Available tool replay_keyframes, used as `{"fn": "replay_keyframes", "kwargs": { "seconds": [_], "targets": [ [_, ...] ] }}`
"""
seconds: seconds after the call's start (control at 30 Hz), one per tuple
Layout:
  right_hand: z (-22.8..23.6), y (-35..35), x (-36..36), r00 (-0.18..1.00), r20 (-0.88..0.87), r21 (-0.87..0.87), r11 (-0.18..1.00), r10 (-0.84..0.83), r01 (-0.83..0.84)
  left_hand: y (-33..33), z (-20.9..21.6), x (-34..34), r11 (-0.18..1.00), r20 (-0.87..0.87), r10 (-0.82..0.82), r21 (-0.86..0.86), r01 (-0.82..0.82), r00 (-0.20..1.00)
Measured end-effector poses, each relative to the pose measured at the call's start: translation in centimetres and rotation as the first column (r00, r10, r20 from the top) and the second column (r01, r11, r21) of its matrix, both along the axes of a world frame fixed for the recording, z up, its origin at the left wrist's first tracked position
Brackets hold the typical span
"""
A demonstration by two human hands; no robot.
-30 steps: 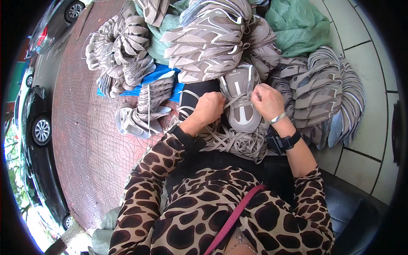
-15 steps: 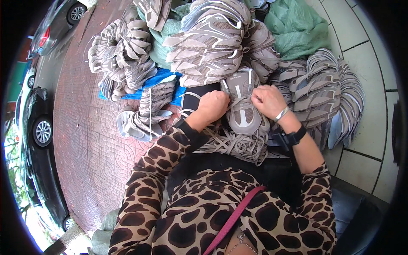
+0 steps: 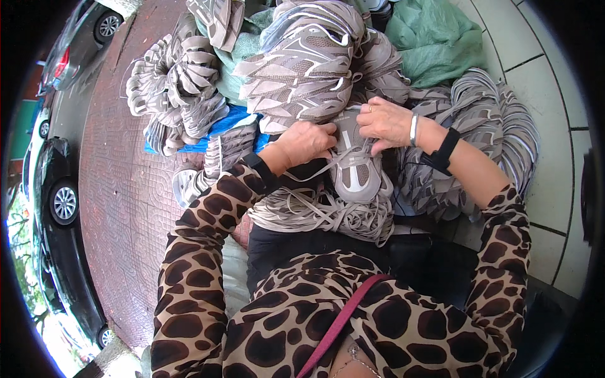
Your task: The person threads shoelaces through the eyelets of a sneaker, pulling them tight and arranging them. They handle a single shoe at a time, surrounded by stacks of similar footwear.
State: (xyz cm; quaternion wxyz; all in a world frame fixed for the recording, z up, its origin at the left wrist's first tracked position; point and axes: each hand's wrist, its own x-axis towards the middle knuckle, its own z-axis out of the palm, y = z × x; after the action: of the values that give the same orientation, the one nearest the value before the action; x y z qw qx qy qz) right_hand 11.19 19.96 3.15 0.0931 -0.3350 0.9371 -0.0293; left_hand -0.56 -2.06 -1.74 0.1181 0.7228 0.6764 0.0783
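Note:
A grey-brown mesh shoe upper (image 3: 356, 179) lies in front of me, toe toward my body, with a pale flat shoelace (image 3: 353, 153) across its front. My left hand (image 3: 307, 143) is closed at the upper's left edge, pinching the shoelace; the fingertips are partly hidden. On the other side my right hand (image 3: 387, 126) bends over the eyelet edge, thumb and fingers closed on the lace. One loose lace length trails left below my left hand. Under the toe spreads a tangled heap of pale shoelaces (image 3: 340, 214), resting by my lap.
A large stack of shoe uppers (image 3: 299, 82) rises just beyond. More bundled uppers stand at right (image 3: 479, 135) and left (image 3: 173, 75). Green sacking (image 3: 435, 44) and a blue sheet (image 3: 233, 120) lie among them. Parked cars (image 3: 63, 195) line the far left.
My right hand has moved up along the upper and turned inward, elbow farther out. My left hand has shifted slightly left and opened from a fist into a pinch. A lace end now trails left.

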Motion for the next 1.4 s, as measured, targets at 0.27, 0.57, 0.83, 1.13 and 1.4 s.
{"fn": "replay_keyframes", "kwargs": {
  "seconds": [0.27,0.57,0.83,1.13,1.4],
  "targets": [
    [-0.2,0.7,-0.6,0.991,0.116,0.053,0.996,0.071,-0.078,0.1,-0.2,-0.3,0.999,0.066,-0.021,0.028,0.019,0.998],
    [0.3,1.0,-1.3,0.975,0.117,0.049,0.980,0.189,-0.195,0.2,-0.1,0.0,1.000,0.050,0.011,0.000,-0.011,0.999],
    [0.2,0.3,-1.9,0.972,0.203,0.095,0.986,0.115,-0.136,0.1,-0.2,0.0,1.000,0.049,0.007,0.017,-0.008,0.999],
    [-0.9,-0.2,-1.5,0.957,0.280,0.073,0.996,-0.072,0.053,0.4,0.1,0.2,1.000,0.011,-0.022,-0.006,0.022,1.000],
    [-0.9,-0.7,-0.6,0.887,0.345,0.048,0.950,-0.306,0.309,0.9,0.1,0.7,0.979,0.108,0.175,-0.127,-0.161,0.979]
  ]
}}
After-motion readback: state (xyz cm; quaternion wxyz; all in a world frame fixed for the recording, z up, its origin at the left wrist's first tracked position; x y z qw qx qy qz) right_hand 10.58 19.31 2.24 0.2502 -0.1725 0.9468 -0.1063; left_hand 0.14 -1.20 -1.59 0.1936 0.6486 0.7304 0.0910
